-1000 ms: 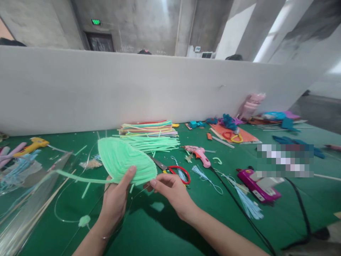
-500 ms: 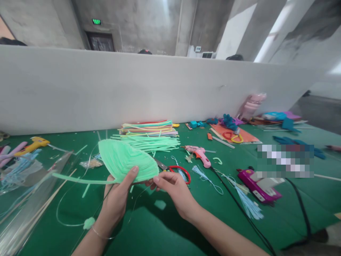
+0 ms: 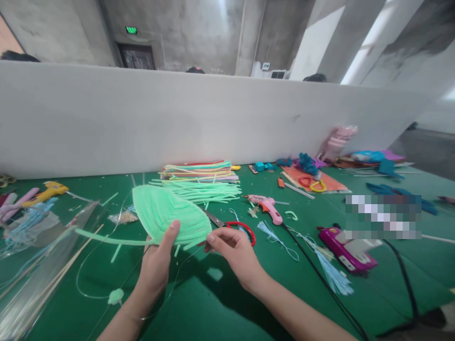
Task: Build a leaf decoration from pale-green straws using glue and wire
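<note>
A leaf shape [image 3: 167, 213] built from rows of light-green pipe cleaners is held up over the table. My left hand [image 3: 159, 251] grips its lower edge, thumb on the front face and fingers behind. One long green pipe cleaner [image 3: 117, 240] sticks out to the left from that edge. At the leaf's right tip, my right hand [image 3: 227, 244] has thumb and forefinger pinched on a green pipe cleaner end [image 3: 195, 243]; its other fingers curl beneath. Scissors with red handles [image 3: 249, 229] lie just behind my right hand, partly covered.
Bundled pipe cleaners [image 3: 199, 189] lie behind the leaf. A pink glue gun [image 3: 266, 206] with a black cord rests right of them. A purple device [image 3: 344, 248] and blue tassels [image 3: 330, 270] lie further right. A yellow glue gun [image 3: 46, 193] lies left. A grey partition [image 3: 213, 118] bounds the back.
A short green pipe cleaner end now shows below the leaf's lower right edge, by my right fingertips. My left thumb has shifted slightly left; the hands otherwise keep their places.
</note>
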{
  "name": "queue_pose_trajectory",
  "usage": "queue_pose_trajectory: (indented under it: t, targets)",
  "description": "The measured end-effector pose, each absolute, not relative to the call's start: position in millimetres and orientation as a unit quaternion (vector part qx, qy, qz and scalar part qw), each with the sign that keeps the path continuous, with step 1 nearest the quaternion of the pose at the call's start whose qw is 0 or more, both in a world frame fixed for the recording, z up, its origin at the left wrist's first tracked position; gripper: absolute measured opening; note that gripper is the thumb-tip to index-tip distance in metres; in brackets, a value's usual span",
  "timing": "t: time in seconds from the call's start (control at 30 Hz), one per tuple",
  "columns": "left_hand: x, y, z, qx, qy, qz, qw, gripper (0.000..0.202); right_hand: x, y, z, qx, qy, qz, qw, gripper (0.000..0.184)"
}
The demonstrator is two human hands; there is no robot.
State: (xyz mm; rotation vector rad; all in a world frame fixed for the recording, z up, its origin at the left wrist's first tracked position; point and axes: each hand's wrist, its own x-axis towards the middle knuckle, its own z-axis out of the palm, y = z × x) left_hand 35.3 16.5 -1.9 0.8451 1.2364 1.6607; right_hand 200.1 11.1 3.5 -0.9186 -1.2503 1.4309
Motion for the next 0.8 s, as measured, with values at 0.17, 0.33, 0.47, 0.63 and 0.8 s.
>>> queue_pose_trajectory:
  t: [0.17,0.33,0.47,0.63,0.8]
  targets:
    - [38,13,1,0.36,0.535,0.639,0.419,0.05,200,9,4,-0.364,-0.519,0.606,0.481,0.026]
    - [43,7,6,0.366,0.526,0.658,0.395,0.038,196,3,6,-0.307,-0.503,0.666,0.457,0.023]
    - [41,2,4,0.4,0.536,0.632,0.392,0.036,193,1,5,-0.268,-0.499,0.674,0.474,0.02]
    - [35,0,1,0.473,0.552,0.596,0.342,0.033,192,1,4,-0.258,-0.492,0.671,0.491,0.016]
    - [35,-1,4,0.499,0.562,0.574,0.326,0.031,192,0,7,-0.275,-0.488,0.661,0.499,0.016]
